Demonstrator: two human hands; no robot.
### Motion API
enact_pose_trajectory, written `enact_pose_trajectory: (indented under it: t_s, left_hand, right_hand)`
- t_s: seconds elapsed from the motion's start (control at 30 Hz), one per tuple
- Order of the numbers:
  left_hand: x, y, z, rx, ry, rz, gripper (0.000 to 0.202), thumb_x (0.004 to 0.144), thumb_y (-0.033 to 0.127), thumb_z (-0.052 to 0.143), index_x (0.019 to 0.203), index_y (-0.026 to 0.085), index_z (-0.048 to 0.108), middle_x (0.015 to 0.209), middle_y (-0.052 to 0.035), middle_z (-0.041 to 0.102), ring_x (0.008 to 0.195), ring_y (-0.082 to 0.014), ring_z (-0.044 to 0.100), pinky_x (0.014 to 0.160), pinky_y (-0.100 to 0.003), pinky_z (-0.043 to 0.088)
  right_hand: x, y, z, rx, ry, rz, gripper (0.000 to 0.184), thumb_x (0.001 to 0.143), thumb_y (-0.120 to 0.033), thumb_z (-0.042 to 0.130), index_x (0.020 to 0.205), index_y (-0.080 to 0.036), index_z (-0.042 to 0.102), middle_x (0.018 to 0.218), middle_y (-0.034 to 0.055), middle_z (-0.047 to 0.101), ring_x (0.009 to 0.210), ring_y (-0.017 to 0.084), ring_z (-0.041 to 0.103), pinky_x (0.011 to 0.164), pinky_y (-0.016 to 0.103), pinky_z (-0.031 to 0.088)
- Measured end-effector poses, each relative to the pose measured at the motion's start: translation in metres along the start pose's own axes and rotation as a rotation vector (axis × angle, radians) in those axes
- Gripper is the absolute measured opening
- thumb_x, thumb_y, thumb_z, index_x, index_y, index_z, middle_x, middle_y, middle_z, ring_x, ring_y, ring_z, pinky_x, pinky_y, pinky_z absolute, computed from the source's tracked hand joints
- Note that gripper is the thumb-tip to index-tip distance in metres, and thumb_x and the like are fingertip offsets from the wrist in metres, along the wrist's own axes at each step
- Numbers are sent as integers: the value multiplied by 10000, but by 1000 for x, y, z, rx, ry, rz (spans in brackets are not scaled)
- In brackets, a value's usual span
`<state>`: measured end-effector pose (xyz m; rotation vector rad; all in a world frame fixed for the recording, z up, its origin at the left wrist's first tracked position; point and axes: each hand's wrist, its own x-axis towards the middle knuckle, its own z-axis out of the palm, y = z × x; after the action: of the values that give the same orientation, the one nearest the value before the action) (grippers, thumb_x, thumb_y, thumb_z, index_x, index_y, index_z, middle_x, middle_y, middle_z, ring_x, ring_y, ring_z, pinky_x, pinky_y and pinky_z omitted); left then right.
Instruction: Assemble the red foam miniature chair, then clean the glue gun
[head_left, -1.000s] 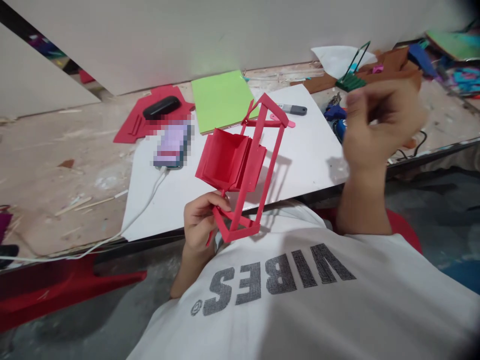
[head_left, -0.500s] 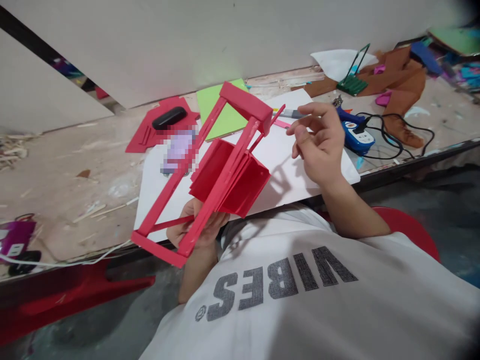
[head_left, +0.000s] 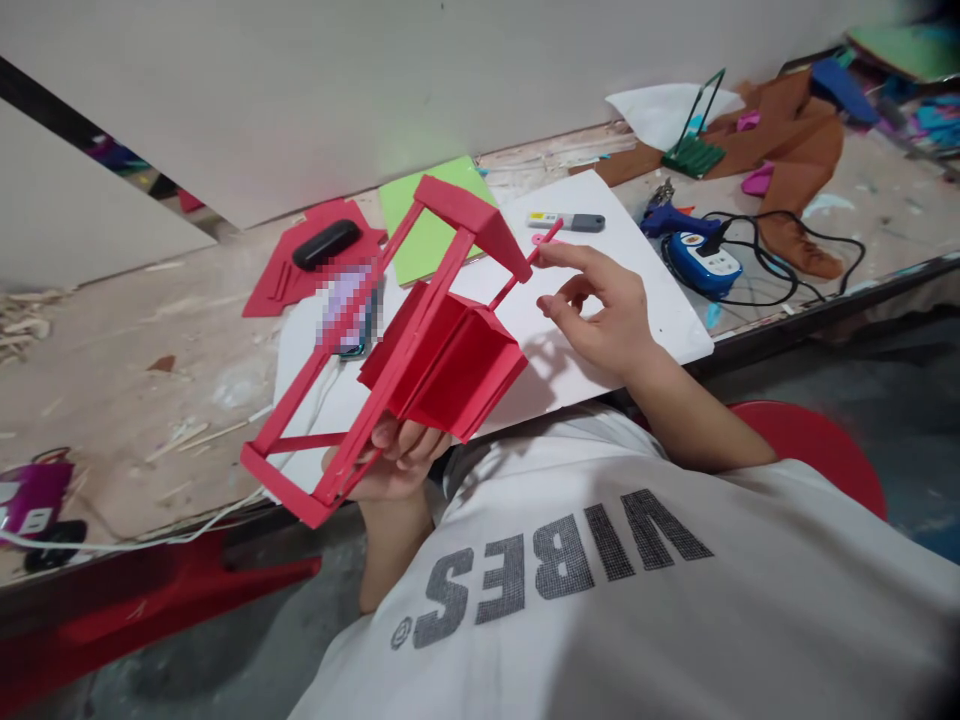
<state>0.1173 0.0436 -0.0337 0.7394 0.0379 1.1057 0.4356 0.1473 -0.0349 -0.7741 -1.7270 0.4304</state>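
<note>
A red foam-board model of a framed swing seat (head_left: 420,350) is held tilted in the air above the near edge of the table (head_left: 97,350), its long axis running from the low end of the frame at lower left up to the flat top bar at upper right. The left hand (head_left: 394,460) supports it from beneath, fingers (head_left: 409,437) curled round a side rail below the folded red seat box, closed firmly on the model. The right hand (head_left: 600,320) lies to the right of the model's upper end, palm up and loosely open, its extended forefinger touching or just beside the tip of a thin red stick that juts from under the top bar; whether it presses the stick cannot be told. This hand grips nothing. Of the two, the right hand is nearer the top bar, the left nearer the base. Behind the model a white sheet of board (head_left: 637,290) lies on the table, with a lime-green sheet (head_left: 424,215), a grey-capped glue stick (head_left: 566,221) and a blue glue gun with black cable (head_left: 701,262) well apart to the right.
</note>
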Motion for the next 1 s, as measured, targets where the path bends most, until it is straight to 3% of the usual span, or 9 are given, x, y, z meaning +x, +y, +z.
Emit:
enact_pose_trajectory:
  t_s: [0.17,0.27,0.37,0.47,0.63,0.8,1.0]
  left_hand:
    - [4,2,8,15,54,-34,355,769,268,776,680,233,435,500,105,244,368,-81,160,482,-264,290]
    - [4,1,11,4,104,-27,330,725,256,776,646,235,455,475,108,233,346,-81,143,473,-273,297]
    - [3,0,10,0,97,-32,324,700,266,774,636,238,457,459,108,231,338,-82,143,466,-273,308]
    - [1,0,7,3,164,-20,299,659,270,783,622,239,488,456,100,256,339,-85,175,469,-277,322]
    - [0,-1,4,77,153,-11,352,711,388,813,627,245,502,448,103,237,335,-86,183,446,-281,309]
    - [2,0,6,47,187,-3,314,623,281,785,606,248,473,443,117,206,316,-87,156,429,-273,309]
    - [0,-1,8,21,89,-6,269,786,269,782,691,229,534,510,112,233,387,-82,141,508,-266,335]
  right_hand:
    - [2,-2,0,-20,45,-17,602,1146,-663,735,1677,-382,708,1594,80,810,1183,264,870,784,346,742]
    - [2,-3,0,-32,42,-10,575,1153,-666,734,1648,-374,736,1545,85,837,1129,254,880,827,369,761]
    - [1,-4,-1,-45,60,1,582,1146,-685,740,1632,-365,740,1520,90,846,1077,242,887,789,359,753]
    - [0,-3,-1,-50,65,1,573,1148,-697,732,1616,-366,739,1492,84,849,1046,232,887,770,356,749]
    - [-2,2,4,-37,92,-2,536,1161,-701,708,1595,-387,733,1358,48,850,982,216,867,737,368,752]
    - [-4,8,5,-37,163,17,539,1149,-726,718,1575,-395,716,1289,29,836,972,215,850,738,383,750]
    - [-2,8,4,-39,195,58,564,1105,-727,772,1552,-392,691,1268,29,827,1017,221,834,768,370,729]
